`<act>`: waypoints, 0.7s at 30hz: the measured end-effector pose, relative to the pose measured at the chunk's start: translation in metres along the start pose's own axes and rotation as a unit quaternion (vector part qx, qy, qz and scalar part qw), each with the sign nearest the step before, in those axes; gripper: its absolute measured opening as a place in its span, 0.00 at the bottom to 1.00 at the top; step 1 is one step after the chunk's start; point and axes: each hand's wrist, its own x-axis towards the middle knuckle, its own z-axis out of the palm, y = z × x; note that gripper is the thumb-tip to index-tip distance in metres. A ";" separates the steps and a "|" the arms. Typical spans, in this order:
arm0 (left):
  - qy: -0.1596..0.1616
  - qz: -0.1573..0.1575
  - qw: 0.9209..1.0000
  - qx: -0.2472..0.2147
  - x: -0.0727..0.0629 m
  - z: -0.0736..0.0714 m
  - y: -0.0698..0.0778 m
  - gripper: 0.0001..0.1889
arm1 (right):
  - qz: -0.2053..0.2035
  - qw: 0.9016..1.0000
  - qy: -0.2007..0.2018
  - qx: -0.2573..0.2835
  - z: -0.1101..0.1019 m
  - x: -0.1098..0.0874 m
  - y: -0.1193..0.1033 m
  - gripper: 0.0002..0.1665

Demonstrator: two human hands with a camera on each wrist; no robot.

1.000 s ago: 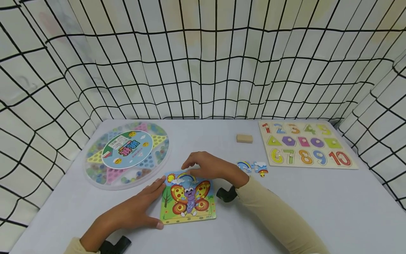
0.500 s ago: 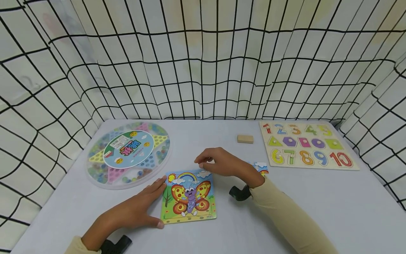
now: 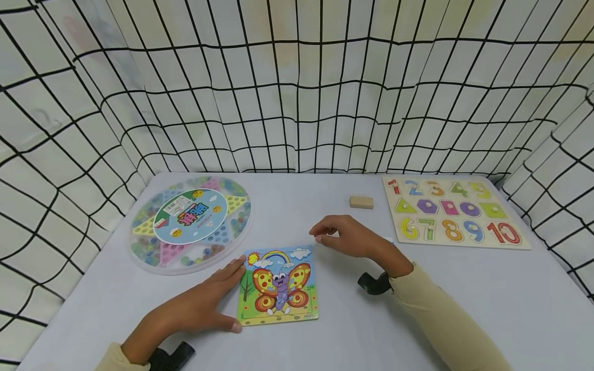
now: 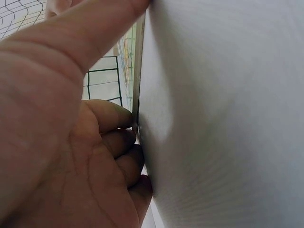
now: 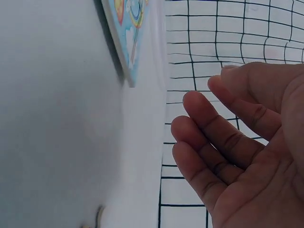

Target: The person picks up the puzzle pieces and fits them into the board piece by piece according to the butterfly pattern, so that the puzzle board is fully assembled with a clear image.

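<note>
A square butterfly picture puzzle [image 3: 280, 288] lies flat on the white-covered table. My left hand [image 3: 197, 301] rests along its left side, fingers stretched toward the upper left corner and thumb at the lower left one. In the left wrist view, the fingertips [image 4: 124, 116] meet the edge of the board. Up and to the right of the puzzle hovers my right hand [image 3: 345, 237]. Its fingers bend loosely, with nothing between them in the right wrist view, where the puzzle's corner [image 5: 129, 61] shows beyond them. A blue sliver of a loose piece peeks out behind the right wrist.
A round Chinese checkers board [image 3: 190, 224] with marbles under a clear cover lies at the back left. A wooden number board [image 3: 457, 214] is at the back right, beside a small wooden block [image 3: 361, 202]. Black netting [image 3: 297, 103] surrounds the table's back and sides.
My right hand has moved off the puzzle's top edge to the right, and its forearm now covers the two loose cloud and rainbow pieces. The left hand stays at the puzzle's left side.
</note>
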 end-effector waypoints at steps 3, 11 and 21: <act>-0.001 0.002 1.000 -0.001 0.000 -0.001 0.000 0.60 | 0.009 1.000 -0.003 -0.003 0.000 -0.003 0.005 0.13; 0.000 0.000 1.000 0.003 0.000 -0.001 0.001 0.61 | 0.035 0.999 0.010 -0.020 -0.009 -0.016 0.013 0.15; 0.000 0.006 1.000 0.002 -0.002 0.000 0.001 0.60 | 0.061 0.996 0.052 -0.046 -0.027 -0.040 0.029 0.18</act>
